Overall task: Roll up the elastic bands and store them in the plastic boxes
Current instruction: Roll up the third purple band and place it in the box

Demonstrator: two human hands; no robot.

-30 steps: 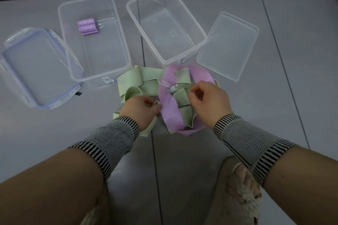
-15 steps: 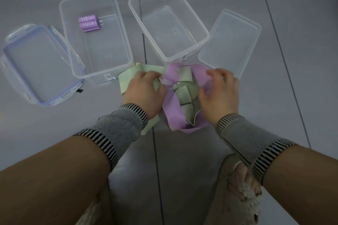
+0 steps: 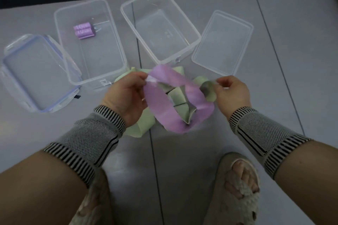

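Purple band [image 3: 164, 113]: limp, light, tangled with green [image 3: 178, 97]. Your left hand [image 3: 126, 95] pinches its edge; right [image 3: 232, 93] pinches green.

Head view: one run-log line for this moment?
left hand: pinches purple band | right hand: pinches green band | left box: purple roll | right box: empty
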